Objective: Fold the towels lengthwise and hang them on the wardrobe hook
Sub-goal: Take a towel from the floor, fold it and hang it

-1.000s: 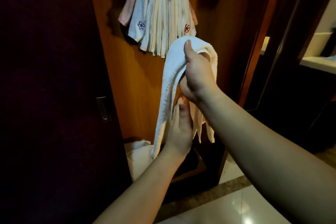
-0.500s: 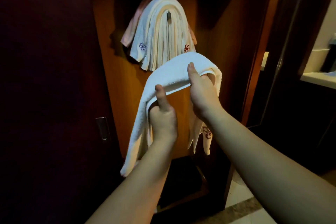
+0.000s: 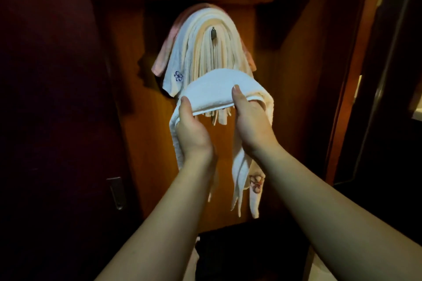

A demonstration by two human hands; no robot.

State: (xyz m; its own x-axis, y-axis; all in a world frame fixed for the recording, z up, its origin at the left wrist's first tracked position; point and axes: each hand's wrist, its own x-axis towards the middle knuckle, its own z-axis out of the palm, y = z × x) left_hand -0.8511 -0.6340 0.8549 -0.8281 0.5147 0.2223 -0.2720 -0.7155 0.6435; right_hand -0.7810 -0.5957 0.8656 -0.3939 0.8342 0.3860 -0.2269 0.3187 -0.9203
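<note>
Head view: folded white towel at frame centre, draped in arch between both hands, ends hanging down each side. Left hand grips towel's left part, thumb on top. Right hand grips right part, thumb on top, fingers hidden under cloth. Just above, bundle of hung towels drapes over metal hook on wooden wardrobe panel. Dark door at left, metal handle at lower left.
</note>
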